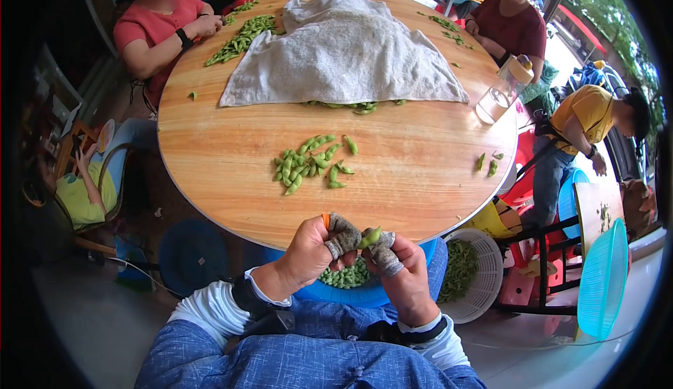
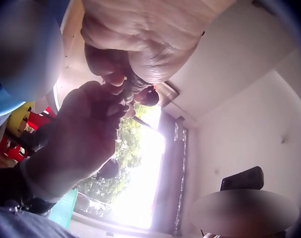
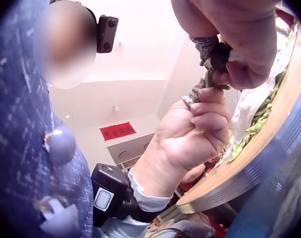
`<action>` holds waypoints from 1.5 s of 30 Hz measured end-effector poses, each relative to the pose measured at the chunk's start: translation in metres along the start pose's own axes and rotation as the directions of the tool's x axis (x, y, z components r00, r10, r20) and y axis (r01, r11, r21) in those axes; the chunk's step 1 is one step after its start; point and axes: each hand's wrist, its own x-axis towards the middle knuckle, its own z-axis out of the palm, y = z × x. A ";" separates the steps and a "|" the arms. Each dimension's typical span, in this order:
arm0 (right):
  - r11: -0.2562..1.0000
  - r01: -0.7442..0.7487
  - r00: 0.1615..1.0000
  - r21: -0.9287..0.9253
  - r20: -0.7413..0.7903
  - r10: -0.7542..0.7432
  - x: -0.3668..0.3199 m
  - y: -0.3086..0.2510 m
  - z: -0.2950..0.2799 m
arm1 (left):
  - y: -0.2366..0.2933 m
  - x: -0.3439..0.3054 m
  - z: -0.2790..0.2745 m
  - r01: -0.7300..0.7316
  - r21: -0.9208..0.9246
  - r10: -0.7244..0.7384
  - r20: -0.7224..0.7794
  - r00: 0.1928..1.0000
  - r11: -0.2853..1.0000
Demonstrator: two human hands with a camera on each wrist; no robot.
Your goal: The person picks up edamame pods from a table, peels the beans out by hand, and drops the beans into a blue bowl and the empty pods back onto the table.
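A green edamame pod (image 1: 370,238) is pinched between my two hands at the table's near edge. My left hand (image 1: 305,250) grips one end, with grey cloth wrapped round a finger and an orange band beside it. From the other side my right hand (image 1: 410,277) pinches the pod with a finger covered in similar grey cloth. Both hands have curled fingers in the right wrist view, where the pod (image 3: 209,77) shows as a thin green strip between them. Below the hands, a blue basin (image 1: 308,292) contains shelled green beans (image 1: 347,275), partly hidden by my wrists.
A loose pile of pods (image 1: 298,168) lies on the round wooden table (image 1: 217,151). Behind it a white cloth (image 1: 336,59) covers more pods. A clear bottle (image 1: 494,101) stands at the right edge. A white basket (image 1: 484,277) of pods sits at lower right. Other people sit around the table.
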 end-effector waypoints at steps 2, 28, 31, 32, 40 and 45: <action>0.999 0.036 0.999 -0.015 0.002 -0.036 0.001 0.003 0.000 | -0.002 0.001 -0.001 -0.002 -0.016 0.002 0.011 1.000 1.000; 0.990 0.138 0.985 0.043 0.101 -0.141 0.004 0.023 -0.011 | -0.024 -0.002 -0.013 -0.477 0.634 0.469 0.197 0.861 0.608; 0.987 0.162 0.975 0.016 0.149 -0.163 0.006 0.023 -0.015 | -0.026 -0.005 -0.014 -0.124 0.264 0.128 -0.001 0.992 0.956; 0.990 0.134 0.978 0.036 0.155 -0.138 0.006 0.021 -0.016 | -0.022 -0.006 -0.010 0.007 0.070 -0.007 -0.006 1.000 0.998; 0.990 0.053 0.999 -0.129 0.005 -0.053 -0.002 0.006 -0.010 | -0.010 0.001 0.000 -0.147 0.298 0.075 0.241 0.968 0.943; 0.997 0.079 0.990 -0.007 0.117 -0.078 0.001 0.009 -0.019 | 0.002 0.001 -0.016 -0.063 0.329 -0.067 0.371 0.926 0.942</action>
